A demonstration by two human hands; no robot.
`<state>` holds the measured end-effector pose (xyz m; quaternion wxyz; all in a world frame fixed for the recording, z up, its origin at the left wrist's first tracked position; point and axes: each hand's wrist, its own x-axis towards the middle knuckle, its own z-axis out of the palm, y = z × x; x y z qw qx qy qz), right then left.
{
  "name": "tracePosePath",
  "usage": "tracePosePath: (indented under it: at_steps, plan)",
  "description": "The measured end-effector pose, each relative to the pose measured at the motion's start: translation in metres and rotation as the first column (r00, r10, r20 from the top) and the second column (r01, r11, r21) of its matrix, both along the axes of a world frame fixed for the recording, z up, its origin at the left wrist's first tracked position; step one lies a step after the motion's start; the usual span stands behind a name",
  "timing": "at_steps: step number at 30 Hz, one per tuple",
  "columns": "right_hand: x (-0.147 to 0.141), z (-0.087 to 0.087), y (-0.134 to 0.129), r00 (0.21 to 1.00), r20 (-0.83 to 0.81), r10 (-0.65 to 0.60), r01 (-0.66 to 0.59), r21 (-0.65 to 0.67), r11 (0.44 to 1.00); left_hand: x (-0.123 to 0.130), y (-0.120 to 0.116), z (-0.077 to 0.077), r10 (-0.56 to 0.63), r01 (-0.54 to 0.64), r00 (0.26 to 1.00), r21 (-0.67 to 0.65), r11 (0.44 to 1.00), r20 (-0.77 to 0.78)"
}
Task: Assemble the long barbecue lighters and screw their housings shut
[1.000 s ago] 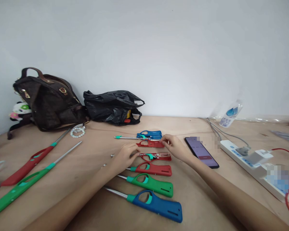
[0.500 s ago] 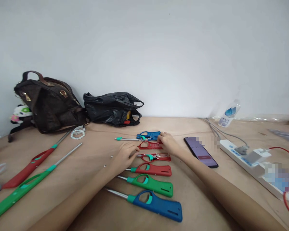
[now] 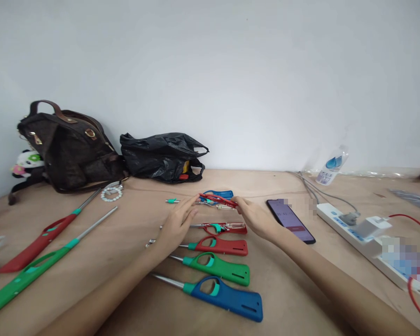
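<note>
Red shell [image 3: 220, 200] between fingers [image 3: 241, 205] — phone [image 3: 291, 221] digits blurred.

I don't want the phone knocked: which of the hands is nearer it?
Right: the right hand is just left of the phone; the left hand is farther left.

You're seeing a red casing [image 3: 218, 199]. Near you, a blue lighter [image 3: 233, 301] is showing a turquoise trigger [image 3: 215, 290].
</note>
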<state>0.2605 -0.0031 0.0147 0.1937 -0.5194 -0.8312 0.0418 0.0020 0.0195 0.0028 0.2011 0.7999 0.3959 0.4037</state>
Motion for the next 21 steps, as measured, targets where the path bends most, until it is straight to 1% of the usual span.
tracePosePath:
  at_steps: [2,4,6,8,12,15,18,21]
  plan:
    - [0.0,0.0,-0.005,1.0,-0.003,0.012,-0.012,0.027,1.0,0.002,0.003,-0.001,0.007,0.015,0.986,-0.128,0.992,0.166]
    - [-0.001,0.0,-0.009,1.0,0.002,0.006,-0.006,0.05,0.999,0.003,0.006,-0.002,0.015,0.058,0.959,-0.246,0.968,0.284]
    - [-0.002,-0.002,-0.013,1.0,-0.005,-0.001,0.002,0.07,0.998,0.002,0.01,-0.002,-0.005,0.11,0.952,-0.328,0.938,0.305]
    - [-0.002,-0.005,-0.018,0.999,-0.046,0.001,0.004,0.09,0.996,0.002,0.011,-0.002,-0.033,0.132,0.962,-0.358,0.924,0.27]
    - [-0.001,-0.013,-0.025,0.988,-0.153,0.018,-0.008,0.067,0.998,0.003,0.009,-0.005,-0.045,0.094,0.984,-0.286,0.954,0.173]
    - [0.001,-0.02,-0.026,0.982,-0.185,0.048,-0.044,0.024,0.999,0.002,0.006,-0.008,-0.049,0.051,0.999,-0.17,0.984,0.015]
    - [0.003,-0.028,-0.023,0.976,-0.204,0.07,-0.071,0.005,0.997,0.0,0.004,-0.012,-0.041,0.038,0.988,-0.024,0.999,-0.147]
    - [0.004,-0.033,-0.02,0.972,-0.222,0.083,-0.086,-0.006,0.996,-0.003,0.004,-0.015,-0.047,0.059,0.968,0.043,0.997,-0.248]
